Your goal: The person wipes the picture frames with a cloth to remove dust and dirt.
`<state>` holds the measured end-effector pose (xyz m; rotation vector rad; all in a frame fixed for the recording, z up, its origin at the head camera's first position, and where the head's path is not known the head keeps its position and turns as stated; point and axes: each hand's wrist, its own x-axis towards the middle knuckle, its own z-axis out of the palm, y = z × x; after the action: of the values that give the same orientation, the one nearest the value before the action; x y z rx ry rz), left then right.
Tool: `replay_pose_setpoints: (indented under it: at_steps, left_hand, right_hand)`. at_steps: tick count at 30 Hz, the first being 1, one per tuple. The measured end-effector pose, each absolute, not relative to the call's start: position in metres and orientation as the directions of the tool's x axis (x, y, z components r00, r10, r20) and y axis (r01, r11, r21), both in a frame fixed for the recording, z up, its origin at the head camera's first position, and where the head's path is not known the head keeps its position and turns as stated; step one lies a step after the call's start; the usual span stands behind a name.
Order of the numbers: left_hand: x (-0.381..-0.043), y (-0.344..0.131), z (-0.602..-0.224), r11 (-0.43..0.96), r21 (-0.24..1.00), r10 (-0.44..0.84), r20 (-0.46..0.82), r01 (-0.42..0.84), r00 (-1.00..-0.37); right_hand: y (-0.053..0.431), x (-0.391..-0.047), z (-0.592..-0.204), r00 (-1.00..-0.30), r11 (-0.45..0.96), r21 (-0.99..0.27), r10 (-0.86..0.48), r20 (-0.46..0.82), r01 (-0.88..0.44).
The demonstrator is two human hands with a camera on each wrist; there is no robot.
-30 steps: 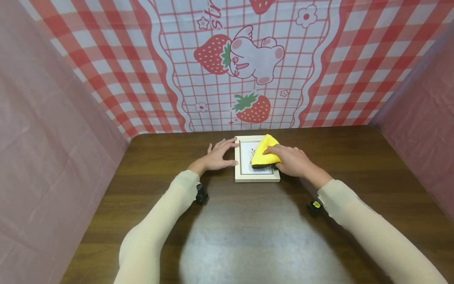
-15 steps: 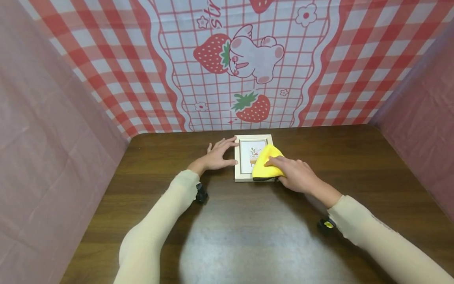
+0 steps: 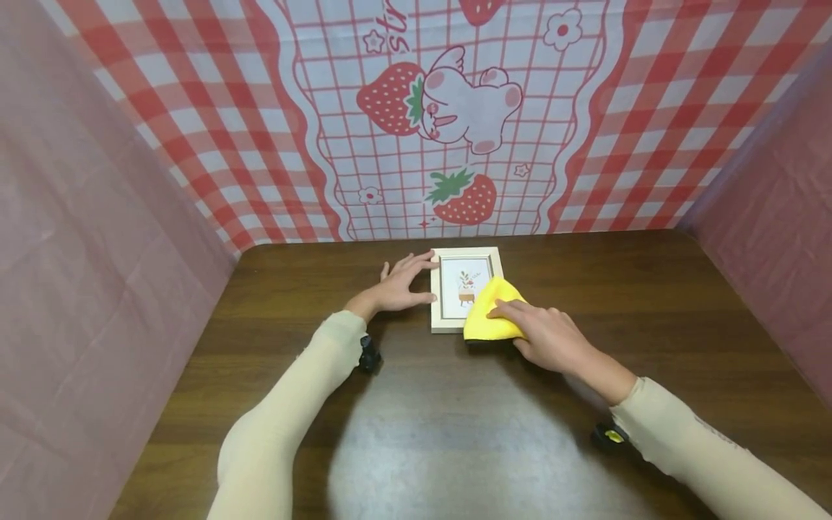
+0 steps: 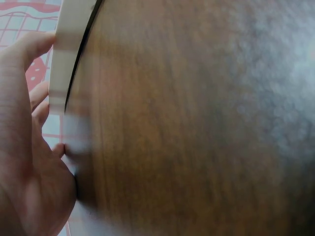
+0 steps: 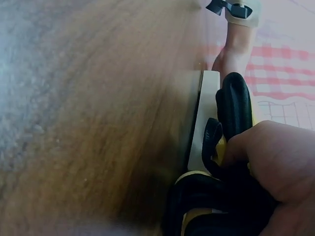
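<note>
Picture frame (image 3: 454, 292), cream, plant print (image 3: 466, 287) inside: flat on tabletop (image 3: 416, 433), near middle of far edge. Left hand (image 3: 393, 287): fingers spread, tips touching frame's left side. Right hand (image 3: 552, 336): gripping yellow cloth (image 3: 484, 323), black underside, over frame's near right corner.

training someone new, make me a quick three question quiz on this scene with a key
1. True or false: the yellow cloth covers the whole picture frame.
2. Fill in: in the head view, the left grip touches the frame's ____ edge.
3. Which holds the cloth? A) the left grip; B) the right grip; C) neither.

Key:
1. False; in the head view it overlaps only the lower right part, and the plant drawing shows uncovered.
2. left
3. B
</note>
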<state>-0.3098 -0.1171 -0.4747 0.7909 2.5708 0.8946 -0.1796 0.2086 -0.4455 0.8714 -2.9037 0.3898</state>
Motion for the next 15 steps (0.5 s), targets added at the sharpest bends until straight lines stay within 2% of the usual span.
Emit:
replay_pose_setpoints:
  at_steps: [15]
  left_hand:
    - [-0.320, -0.117, -0.489, 0.651, 0.647, 0.580, -0.088, 0.396, -0.809]
  right_hand:
    - [0.224, -0.209, -0.410, -0.888, 0.821, -0.338, -0.416, 0.198, -0.460]
